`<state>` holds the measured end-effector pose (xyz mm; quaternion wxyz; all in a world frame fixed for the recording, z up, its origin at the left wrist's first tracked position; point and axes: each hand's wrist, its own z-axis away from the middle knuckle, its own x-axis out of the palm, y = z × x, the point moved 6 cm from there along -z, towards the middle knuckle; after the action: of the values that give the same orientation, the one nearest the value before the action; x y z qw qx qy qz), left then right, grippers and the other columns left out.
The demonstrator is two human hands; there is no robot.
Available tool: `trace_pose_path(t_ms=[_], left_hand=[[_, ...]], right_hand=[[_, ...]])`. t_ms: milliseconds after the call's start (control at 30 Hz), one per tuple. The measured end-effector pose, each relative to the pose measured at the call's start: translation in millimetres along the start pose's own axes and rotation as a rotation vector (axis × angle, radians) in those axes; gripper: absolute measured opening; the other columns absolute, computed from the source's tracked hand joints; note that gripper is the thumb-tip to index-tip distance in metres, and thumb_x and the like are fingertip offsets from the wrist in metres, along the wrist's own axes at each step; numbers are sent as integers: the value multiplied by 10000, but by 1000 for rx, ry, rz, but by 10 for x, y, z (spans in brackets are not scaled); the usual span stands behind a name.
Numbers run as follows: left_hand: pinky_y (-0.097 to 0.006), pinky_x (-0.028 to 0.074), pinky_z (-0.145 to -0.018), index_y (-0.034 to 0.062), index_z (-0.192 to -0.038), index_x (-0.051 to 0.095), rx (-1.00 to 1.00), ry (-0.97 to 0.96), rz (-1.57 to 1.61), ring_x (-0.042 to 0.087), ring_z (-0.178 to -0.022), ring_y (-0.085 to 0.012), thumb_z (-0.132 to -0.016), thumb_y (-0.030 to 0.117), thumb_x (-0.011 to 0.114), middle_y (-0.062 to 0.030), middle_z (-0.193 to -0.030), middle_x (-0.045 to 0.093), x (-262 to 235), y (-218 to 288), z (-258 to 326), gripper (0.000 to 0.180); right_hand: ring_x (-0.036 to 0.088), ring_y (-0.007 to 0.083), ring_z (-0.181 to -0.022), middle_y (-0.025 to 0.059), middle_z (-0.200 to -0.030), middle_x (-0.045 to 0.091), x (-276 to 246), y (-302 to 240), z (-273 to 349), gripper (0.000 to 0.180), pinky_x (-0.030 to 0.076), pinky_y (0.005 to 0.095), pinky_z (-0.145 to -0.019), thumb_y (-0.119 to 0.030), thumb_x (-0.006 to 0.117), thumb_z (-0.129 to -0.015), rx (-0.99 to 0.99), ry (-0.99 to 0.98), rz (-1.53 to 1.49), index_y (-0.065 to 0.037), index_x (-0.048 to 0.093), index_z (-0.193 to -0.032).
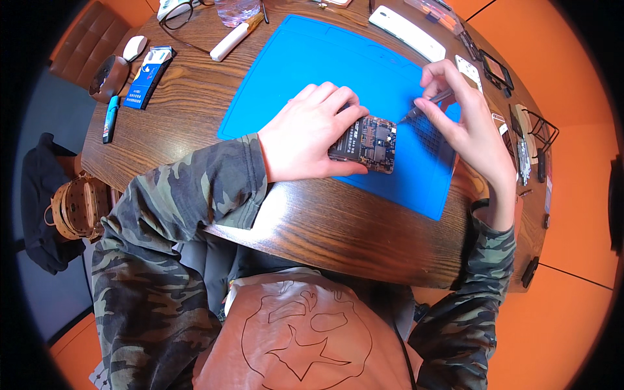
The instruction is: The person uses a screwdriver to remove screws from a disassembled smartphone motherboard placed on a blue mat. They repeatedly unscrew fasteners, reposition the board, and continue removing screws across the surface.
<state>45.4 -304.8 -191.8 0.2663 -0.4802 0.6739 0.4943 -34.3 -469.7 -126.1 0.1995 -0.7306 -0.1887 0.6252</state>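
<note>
An opened smartphone (pixel 378 144) lies on the front part of a blue work mat (pixel 286 71), its black battery and circuit board bared. My left hand (pixel 309 136) grips it from the left, fingers along the far edge and thumb along the near one, covering its left end. Pinched between the thumb and fingers of my right hand (pixel 467 123) is a slim grey pointed tool (pixel 441 97). Its thin tip is by the phone's right end, at the circuit board; whether it touches is too small to tell. The exact kind of tool is unclear.
A white phone-shaped panel (pixel 408 32) lies beyond the mat. Small parts and a black wire stand (pixel 541 127) line the right side. At left are a blue cigarette packet (pixel 148 78), a teal marker (pixel 111 119), a brown bowl (pixel 108 79) and glasses (pixel 177 16).
</note>
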Motion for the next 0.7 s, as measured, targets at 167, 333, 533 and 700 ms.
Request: trace_pose_path(t_ms=[167, 333, 533, 700], left_hand=[[-389, 417, -924, 47, -1237, 596, 3, -2, -8, 525, -1035, -292, -732, 426, 814, -120, -1135, 557, 6, 8, -4, 668], [-388, 417, -924, 43, -1236, 596, 15, 7, -13, 524, -1035, -291, -732, 429, 814, -120, -1136, 556, 0, 13, -10, 672], [-385, 419, -919, 42, -1238, 597, 22, 15, -20, 526, -1029, -288, -731, 437, 815, -117, -1134, 557, -2, 8, 0, 678], [-387, 420, -915, 46, -1242, 598, 19, 7, -10, 529, -1024, -285, -730, 445, 817, -112, -1129, 559, -4, -9, -2, 685]], right_hand=[[641, 197, -826, 79, -874, 608, -13, -40, 15, 301, 502, 328, -719, -119, 657, -907, -68, 17, -5, -91, 504, -1165], [648, 202, -871, 73, -907, 621, -15, -8, 18, 314, 518, 328, -785, -73, 634, -913, 8, -14, -76, -96, 493, -1193], [645, 170, -908, 55, -928, 626, -64, -50, 12, 390, 529, 326, -826, -22, 616, -906, -57, -2, -225, -88, 475, -1263], [623, 151, -881, 39, -912, 608, -105, -22, 21, 386, 511, 318, -794, -40, 592, -917, -101, 73, -219, -80, 468, -1281]])
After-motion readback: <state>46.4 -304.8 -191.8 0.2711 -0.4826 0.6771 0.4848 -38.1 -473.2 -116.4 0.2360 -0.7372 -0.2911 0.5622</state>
